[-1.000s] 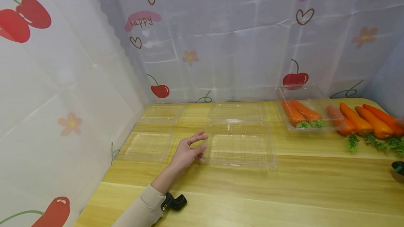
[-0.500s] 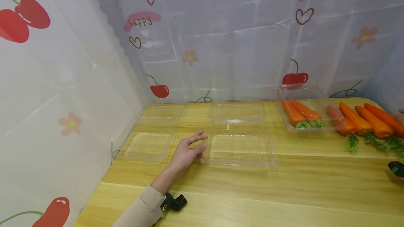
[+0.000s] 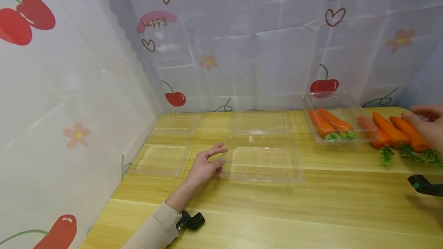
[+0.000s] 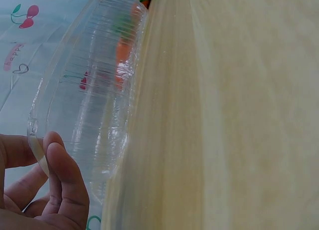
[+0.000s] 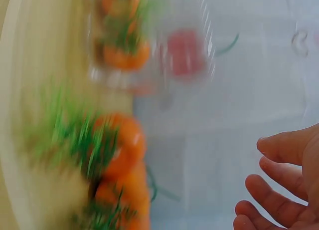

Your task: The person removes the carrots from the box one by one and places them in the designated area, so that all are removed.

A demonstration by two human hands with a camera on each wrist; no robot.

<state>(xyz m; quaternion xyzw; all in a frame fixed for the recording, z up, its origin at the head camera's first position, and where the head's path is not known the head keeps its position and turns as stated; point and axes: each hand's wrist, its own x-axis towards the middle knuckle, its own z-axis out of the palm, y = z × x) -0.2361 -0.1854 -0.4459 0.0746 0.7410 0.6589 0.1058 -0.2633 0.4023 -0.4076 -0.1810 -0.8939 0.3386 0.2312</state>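
A clear plastic box [image 3: 264, 164] with its lid folded back lies open on the table. My left hand [image 3: 204, 166] is at its left rim; in the left wrist view, the thumb and fingers [image 4: 65, 175] pinch that rim. At the far right, my right hand [image 3: 427, 126] hovers over a row of orange carrots [image 3: 390, 130] with green tops, partly covering the rightmost. In the right wrist view, its fingers [image 5: 271, 197] are spread and loosely bent, with nothing between them. The carrots [image 5: 119, 145] look blurred there.
Another clear box [image 3: 361, 137] holding two carrots [image 3: 333, 120] stands at the back right, its lid raised. A further clear box [image 3: 160, 160] lies open at the left. Patterned curtains [image 3: 256, 57] enclose the wooden table [image 3: 277, 210].
My right hand has come in from the right edge over the carrots, and its black wrist mount shows more. The left hand and the boxes stay in place.
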